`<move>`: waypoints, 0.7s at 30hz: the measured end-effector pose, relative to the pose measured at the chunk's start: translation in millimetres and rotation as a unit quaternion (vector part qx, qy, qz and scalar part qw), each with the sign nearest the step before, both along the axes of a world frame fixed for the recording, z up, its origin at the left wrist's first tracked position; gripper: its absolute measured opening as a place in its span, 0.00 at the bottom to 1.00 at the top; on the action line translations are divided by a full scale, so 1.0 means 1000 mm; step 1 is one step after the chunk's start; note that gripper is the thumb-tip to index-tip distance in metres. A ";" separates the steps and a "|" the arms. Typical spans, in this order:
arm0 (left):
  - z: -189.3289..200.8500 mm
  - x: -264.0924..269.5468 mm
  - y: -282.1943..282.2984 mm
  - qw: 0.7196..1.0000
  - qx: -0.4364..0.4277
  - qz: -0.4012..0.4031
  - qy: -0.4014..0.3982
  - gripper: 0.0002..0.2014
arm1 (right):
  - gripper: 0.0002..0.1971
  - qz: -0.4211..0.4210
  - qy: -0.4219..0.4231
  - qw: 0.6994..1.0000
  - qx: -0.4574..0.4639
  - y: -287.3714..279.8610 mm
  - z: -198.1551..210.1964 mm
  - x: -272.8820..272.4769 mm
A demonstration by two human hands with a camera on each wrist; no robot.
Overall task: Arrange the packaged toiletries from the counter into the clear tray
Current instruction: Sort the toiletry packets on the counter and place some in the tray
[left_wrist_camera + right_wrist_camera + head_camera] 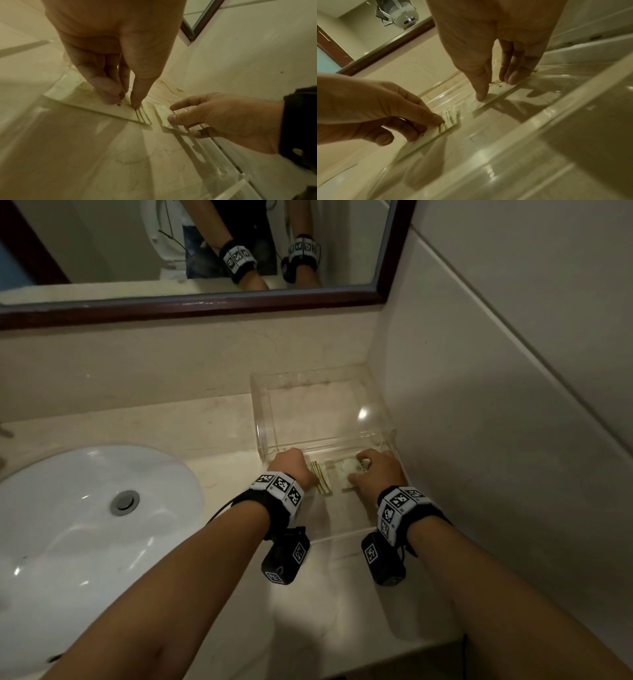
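A clear acrylic tray (260, 419) stands in the counter's back right corner, and both my hands reach down into its near end. My left hand (291, 467) has its thumb and fingertips (109, 97) curled down onto a flat pale packet with gold stripes (323, 479) (82, 94) that lies on the tray floor. To its right, my right hand (376, 470) grips a flat white packet (346, 474) (501, 92) across its width, thumb on the near edge and fingers (513, 81) on the far edge. The two packets lie side by side, a small gap apart.
A white sink basin (68, 508) with a metal drain is sunk into the beige counter (205, 422) on the left. The tiled wall (513, 440) runs close along the tray's right side. A dark-framed mirror (205, 302) hangs above the backsplash.
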State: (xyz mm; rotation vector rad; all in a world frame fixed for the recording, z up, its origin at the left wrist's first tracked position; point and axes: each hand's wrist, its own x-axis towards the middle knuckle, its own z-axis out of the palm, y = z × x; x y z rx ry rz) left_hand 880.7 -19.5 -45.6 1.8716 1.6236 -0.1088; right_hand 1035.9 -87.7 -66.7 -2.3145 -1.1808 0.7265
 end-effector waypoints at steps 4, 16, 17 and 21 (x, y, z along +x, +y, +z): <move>0.003 -0.003 -0.001 1.000 0.004 0.003 -0.020 0.11 | 0.20 -0.014 0.003 1.000 0.011 0.001 0.002 -0.003; 0.055 -0.091 0.015 0.988 0.075 0.067 -0.118 0.08 | 0.09 0.042 0.019 0.994 0.094 0.048 0.065 -0.091; 0.060 -0.111 0.017 0.986 0.078 0.083 -0.122 0.08 | 0.08 0.053 0.029 0.993 0.102 0.056 0.071 -0.109; 0.076 -0.210 0.025 0.979 0.091 0.145 -0.111 0.07 | 0.07 0.117 0.069 0.985 0.109 0.083 0.091 -0.196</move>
